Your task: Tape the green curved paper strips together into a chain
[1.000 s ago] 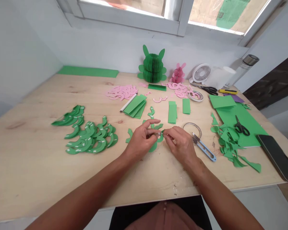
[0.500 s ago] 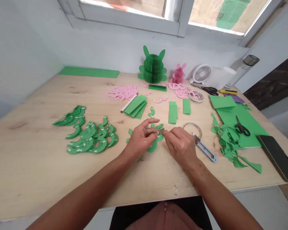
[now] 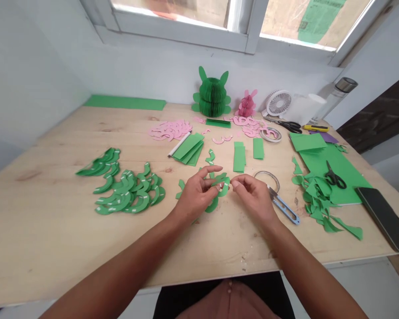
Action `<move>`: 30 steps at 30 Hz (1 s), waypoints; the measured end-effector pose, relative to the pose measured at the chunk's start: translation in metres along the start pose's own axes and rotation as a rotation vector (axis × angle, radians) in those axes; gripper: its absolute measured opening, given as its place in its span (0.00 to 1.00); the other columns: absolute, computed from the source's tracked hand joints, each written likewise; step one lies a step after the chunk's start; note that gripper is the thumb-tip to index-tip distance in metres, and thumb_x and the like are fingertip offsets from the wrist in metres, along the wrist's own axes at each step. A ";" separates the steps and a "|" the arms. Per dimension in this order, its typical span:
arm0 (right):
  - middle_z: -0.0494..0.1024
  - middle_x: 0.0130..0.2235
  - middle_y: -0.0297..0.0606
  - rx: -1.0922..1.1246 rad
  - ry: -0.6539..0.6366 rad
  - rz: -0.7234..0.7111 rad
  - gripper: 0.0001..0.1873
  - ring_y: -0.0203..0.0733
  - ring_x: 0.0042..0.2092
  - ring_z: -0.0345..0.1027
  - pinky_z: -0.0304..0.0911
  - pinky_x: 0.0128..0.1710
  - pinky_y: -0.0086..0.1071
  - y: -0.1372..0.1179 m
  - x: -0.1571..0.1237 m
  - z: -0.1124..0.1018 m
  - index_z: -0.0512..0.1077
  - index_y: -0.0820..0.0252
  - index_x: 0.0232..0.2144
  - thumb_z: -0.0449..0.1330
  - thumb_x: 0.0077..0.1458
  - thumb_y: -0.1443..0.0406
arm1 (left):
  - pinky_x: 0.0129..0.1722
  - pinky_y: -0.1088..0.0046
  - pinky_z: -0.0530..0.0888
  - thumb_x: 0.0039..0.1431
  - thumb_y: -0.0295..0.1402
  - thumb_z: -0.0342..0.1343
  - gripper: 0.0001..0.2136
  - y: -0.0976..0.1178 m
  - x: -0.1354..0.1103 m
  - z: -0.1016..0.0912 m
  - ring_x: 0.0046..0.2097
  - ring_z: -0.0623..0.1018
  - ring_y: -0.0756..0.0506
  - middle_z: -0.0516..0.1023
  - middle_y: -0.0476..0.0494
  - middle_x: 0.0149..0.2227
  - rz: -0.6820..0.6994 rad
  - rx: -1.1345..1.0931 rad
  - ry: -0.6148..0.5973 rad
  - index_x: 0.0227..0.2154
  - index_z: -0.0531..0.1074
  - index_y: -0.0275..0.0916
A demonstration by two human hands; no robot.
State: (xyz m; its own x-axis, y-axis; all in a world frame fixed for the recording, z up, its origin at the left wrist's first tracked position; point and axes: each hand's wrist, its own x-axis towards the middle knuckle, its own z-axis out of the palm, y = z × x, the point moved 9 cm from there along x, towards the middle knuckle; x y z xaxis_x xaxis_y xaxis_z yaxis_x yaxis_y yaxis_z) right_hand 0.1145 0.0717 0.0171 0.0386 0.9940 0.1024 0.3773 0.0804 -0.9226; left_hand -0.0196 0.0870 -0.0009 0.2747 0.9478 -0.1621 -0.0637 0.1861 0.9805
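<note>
My left hand point(image 3: 197, 192) pinches a curved green paper cut-out point(image 3: 223, 186) at the middle of the wooden table point(image 3: 53, 239). Just to the right of it, my right hand point(image 3: 254, 197) has thumb and fingertips pressed together; what they pinch is too small to make out. More green curved pieces lie under and around my left hand. A tape ring point(image 3: 267, 178) and small thread snips point(image 3: 282, 206) lie right of my right hand.
A pile of green crescents point(image 3: 126, 190) lies at left. Pink cut-outs point(image 3: 169, 129), folded green strips point(image 3: 188, 147), green and pink paper rabbits point(image 3: 213, 93), a fan point(image 3: 278, 103), scissors point(image 3: 334, 176), green scraps point(image 3: 319, 199) and a phone point(image 3: 384, 217) lie around.
My hands have drawn slightly apart; the green cut-out stays in my left fingers while my right fingertips have pulled away to the right of it.
</note>
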 end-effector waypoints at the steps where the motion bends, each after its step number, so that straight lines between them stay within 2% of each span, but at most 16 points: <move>1: 0.72 0.25 0.33 0.044 -0.021 0.059 0.10 0.33 0.25 0.61 0.55 0.23 0.26 0.005 0.000 0.002 0.70 0.61 0.26 0.55 0.52 0.60 | 0.18 0.79 0.53 0.47 0.34 0.59 0.22 0.000 0.000 0.001 0.18 0.58 0.56 0.68 0.54 0.19 0.006 0.007 -0.011 0.47 0.67 0.37; 3: 0.68 0.22 0.31 0.109 -0.050 0.156 0.10 0.32 0.23 0.58 0.52 0.21 0.25 0.012 0.000 0.006 0.69 0.61 0.24 0.57 0.49 0.60 | 0.18 0.79 0.53 0.46 0.33 0.59 0.22 -0.002 0.000 0.004 0.18 0.58 0.56 0.66 0.56 0.18 0.014 0.024 -0.034 0.46 0.67 0.37; 5: 0.66 0.20 0.30 0.163 -0.069 0.219 0.10 0.30 0.21 0.55 0.50 0.20 0.25 0.016 0.000 0.009 0.69 0.61 0.23 0.58 0.47 0.59 | 0.19 0.78 0.55 0.46 0.33 0.59 0.21 -0.004 0.001 0.006 0.19 0.60 0.55 0.69 0.54 0.20 0.009 0.035 -0.050 0.46 0.68 0.37; 8: 0.64 0.19 0.28 0.204 -0.051 0.261 0.10 0.30 0.21 0.53 0.48 0.20 0.25 0.021 0.000 0.008 0.68 0.61 0.22 0.59 0.44 0.59 | 0.23 0.77 0.61 0.45 0.32 0.59 0.21 -0.005 0.001 0.007 0.24 0.67 0.52 0.76 0.47 0.28 -0.002 0.028 -0.070 0.45 0.68 0.38; 12: 0.62 0.18 0.27 0.214 0.002 0.270 0.11 0.29 0.21 0.51 0.47 0.20 0.25 0.025 0.002 0.002 0.68 0.62 0.22 0.59 0.44 0.59 | 0.31 0.73 0.66 0.47 0.31 0.58 0.20 -0.005 0.000 0.010 0.33 0.72 0.49 0.77 0.43 0.36 -0.014 0.024 -0.145 0.46 0.68 0.38; 18: 0.63 0.18 0.27 0.203 0.042 0.241 0.10 0.30 0.21 0.52 0.48 0.21 0.26 0.026 0.004 -0.005 0.69 0.61 0.22 0.59 0.44 0.59 | 0.35 0.70 0.68 0.50 0.32 0.57 0.20 -0.006 -0.002 0.013 0.38 0.76 0.44 0.77 0.44 0.32 -0.035 0.066 -0.233 0.48 0.68 0.39; 22: 0.63 0.19 0.27 0.205 0.028 0.240 0.10 0.31 0.22 0.53 0.49 0.22 0.26 0.024 0.005 -0.005 0.68 0.61 0.22 0.58 0.45 0.59 | 0.30 0.72 0.69 0.51 0.32 0.56 0.20 -0.007 -0.005 0.016 0.39 0.78 0.42 0.75 0.45 0.28 -0.066 0.053 -0.227 0.49 0.65 0.38; 26: 0.66 0.22 0.30 0.175 0.095 0.166 0.09 0.32 0.24 0.57 0.53 0.24 0.27 0.018 0.004 -0.011 0.69 0.61 0.25 0.57 0.48 0.60 | 0.25 0.76 0.68 0.51 0.31 0.56 0.20 -0.008 -0.003 0.014 0.40 0.78 0.41 0.75 0.45 0.29 -0.087 0.043 -0.183 0.48 0.64 0.38; 30: 0.68 0.23 0.31 0.034 0.264 -0.054 0.07 0.33 0.25 0.58 0.56 0.26 0.28 -0.002 -0.003 -0.026 0.68 0.59 0.25 0.56 0.51 0.62 | 0.25 0.77 0.68 0.49 0.31 0.58 0.20 -0.005 -0.001 0.009 0.38 0.78 0.42 0.74 0.46 0.28 -0.067 -0.007 -0.121 0.47 0.65 0.37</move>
State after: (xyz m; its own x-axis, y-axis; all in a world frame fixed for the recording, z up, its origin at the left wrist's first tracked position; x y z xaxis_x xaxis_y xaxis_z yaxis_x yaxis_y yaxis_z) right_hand 0.1372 0.0667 0.0284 0.2606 0.9348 0.2415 0.3543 0.1401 -0.9246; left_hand -0.0112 0.0824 -0.0050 0.3918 0.8952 -0.2124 -0.0477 0.2503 0.9670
